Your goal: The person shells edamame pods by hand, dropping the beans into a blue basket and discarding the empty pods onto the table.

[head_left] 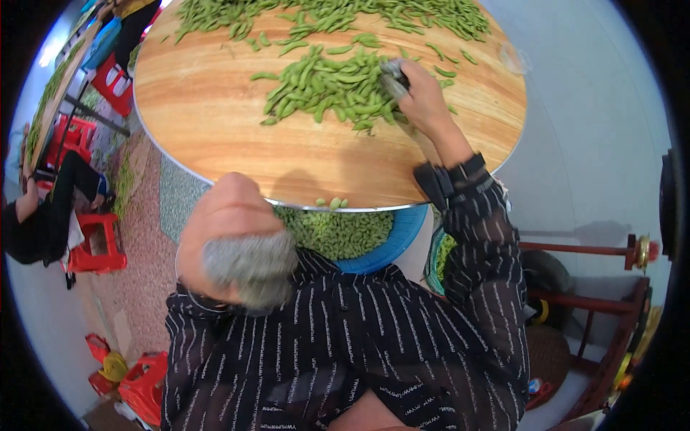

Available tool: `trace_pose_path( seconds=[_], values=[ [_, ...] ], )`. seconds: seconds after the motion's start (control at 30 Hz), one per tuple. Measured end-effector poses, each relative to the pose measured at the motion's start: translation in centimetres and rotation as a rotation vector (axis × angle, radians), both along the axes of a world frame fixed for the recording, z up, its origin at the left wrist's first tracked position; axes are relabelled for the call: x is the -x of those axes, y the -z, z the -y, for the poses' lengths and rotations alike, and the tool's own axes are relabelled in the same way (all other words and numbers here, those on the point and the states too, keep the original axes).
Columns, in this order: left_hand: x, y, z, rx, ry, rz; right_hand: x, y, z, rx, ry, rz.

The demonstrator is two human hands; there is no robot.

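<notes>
A heap of green soybean pods (pixel 323 86) lies on the round wooden tabletop (pixel 237 136). At the heap's right edge is my right hand (pixel 413 90), its fingers wrapped in grey tape and curled in among the pods. What they pinch is hidden. My left hand (pixel 237 241), also with grey-taped fingers, is raised at the table's near edge, close to my chest. Motion smears it, so its grip does not show. A few shelled beans (pixel 333 203) sit on the rim between my arms. Below them, a blue basin (pixel 377 248) holds many shelled beans (pixel 338 233).
More pods (pixel 345 16) spread along the table's far side. A green-rimmed container (pixel 436 262) stands below my right arm. To the left are red stools (pixel 100 244), another person (pixel 54 215) and a long table with pods (pixel 54 108). Dark red wooden furniture (pixel 596 305) stands at right.
</notes>
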State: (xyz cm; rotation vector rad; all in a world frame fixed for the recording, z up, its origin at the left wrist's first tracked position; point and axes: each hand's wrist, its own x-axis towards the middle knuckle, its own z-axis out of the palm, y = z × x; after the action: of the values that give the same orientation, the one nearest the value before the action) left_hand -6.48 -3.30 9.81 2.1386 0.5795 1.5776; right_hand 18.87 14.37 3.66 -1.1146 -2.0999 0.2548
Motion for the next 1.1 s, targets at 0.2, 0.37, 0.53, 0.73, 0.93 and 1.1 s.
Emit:
trace_pose_path(
  seconds=[0.2, 0.37, 0.53, 0.73, 0.93, 1.1],
  values=[
    [1.1, -5.4, 3.5, -0.178, -0.078, -0.048, 4.1, 2.8, -1.9, 0.099, 0.024, 0.113],
    [2.2, -7.8, 3.3, -0.399, 0.328, -0.097, 3.2, 1.6, 0.6, -0.141, -0.134, 0.288],
    [-0.6, -4.6, 2.4, -0.513, 0.127, 0.412, 4.2, -1.0, 6.5, 0.009, -0.329, 0.050],
    [-1.6, -1.5, -1.6, -0.013, -0.271, 0.455, 4.5, 2.9, 11.7, 0.074, -0.549, 0.124],
    [0.0, 5.1, -8.3, 0.621, -0.614, -0.478, 3.7, 3.0, 15.9, 0.095, -0.623, 0.103],
    [-2.7, 6.8, -9.7, 0.519, -0.750, -0.744, 1.7, 1.9, 16.8, 0.086, -0.539, 0.090]
  ],
)
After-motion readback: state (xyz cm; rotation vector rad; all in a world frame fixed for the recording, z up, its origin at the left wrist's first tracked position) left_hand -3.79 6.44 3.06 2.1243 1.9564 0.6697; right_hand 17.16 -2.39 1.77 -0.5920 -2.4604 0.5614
